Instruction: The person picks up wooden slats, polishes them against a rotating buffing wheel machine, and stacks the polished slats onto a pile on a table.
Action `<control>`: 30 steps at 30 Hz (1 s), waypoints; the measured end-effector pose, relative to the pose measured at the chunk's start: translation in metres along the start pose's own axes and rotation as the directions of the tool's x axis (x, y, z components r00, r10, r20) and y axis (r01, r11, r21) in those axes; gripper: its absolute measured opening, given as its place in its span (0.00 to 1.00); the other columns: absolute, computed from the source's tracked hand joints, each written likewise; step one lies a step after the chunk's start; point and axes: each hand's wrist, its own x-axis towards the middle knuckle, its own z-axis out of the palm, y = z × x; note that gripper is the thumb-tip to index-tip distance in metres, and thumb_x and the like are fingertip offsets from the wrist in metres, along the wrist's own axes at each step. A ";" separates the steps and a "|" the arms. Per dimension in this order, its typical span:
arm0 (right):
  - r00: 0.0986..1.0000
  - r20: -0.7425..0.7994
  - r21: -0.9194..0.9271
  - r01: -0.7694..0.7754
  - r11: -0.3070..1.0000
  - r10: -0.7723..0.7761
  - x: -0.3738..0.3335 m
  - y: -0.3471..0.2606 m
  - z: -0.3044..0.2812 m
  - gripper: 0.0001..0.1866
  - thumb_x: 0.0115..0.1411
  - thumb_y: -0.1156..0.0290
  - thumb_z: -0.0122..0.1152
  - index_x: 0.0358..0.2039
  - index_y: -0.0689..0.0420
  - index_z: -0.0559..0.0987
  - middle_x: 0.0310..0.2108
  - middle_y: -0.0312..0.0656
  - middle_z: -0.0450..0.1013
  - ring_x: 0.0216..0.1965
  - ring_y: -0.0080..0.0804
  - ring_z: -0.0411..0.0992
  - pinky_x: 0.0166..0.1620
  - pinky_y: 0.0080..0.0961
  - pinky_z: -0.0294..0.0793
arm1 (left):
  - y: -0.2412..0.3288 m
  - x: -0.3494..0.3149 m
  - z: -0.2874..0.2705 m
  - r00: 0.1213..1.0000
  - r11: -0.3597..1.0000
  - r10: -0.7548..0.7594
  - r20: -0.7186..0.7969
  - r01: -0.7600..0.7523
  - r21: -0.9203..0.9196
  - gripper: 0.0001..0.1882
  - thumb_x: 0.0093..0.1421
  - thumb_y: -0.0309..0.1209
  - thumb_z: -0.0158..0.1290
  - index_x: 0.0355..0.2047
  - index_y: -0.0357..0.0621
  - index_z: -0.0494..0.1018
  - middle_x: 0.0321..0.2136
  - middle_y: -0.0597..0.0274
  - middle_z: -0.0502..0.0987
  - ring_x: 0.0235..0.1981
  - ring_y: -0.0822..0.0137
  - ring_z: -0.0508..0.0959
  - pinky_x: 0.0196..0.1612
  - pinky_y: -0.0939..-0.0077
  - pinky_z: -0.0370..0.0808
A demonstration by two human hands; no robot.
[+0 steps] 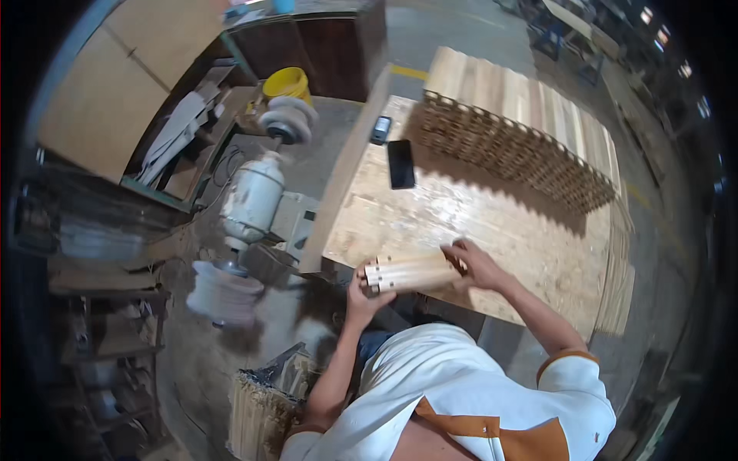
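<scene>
I hold a bundle of short pale wooden sticks point(411, 273) lying sideways over the near edge of a plywood worktable point(492, 223). My left hand point(361, 294) grips the bundle's left end, where the stick ends show. My right hand point(473, 263) clasps its right end from above. Across the far side of the table stands a large, neatly layered stack of the same wooden sticks point(523, 127).
A black phone point(400, 164) and a small dark device point(380, 129) lie on the table's far left. To the left stands a bench grinder point(250, 203) with buffing wheels point(223, 292), and a yellow bucket point(287, 82) sits behind it. More sticks point(257, 411) stand bundled at lower left.
</scene>
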 end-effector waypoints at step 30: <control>0.616 -0.693 0.522 0.070 0.850 0.374 -0.021 0.083 0.072 0.40 0.63 0.69 0.56 0.69 0.62 0.47 0.70 0.55 0.46 0.71 0.48 0.46 0.70 0.35 0.47 | -0.014 0.071 0.094 0.967 0.252 -0.028 0.253 -0.239 0.938 0.55 0.42 0.33 0.66 0.67 0.35 0.49 0.65 0.40 0.53 0.69 0.46 0.48 0.69 0.42 0.38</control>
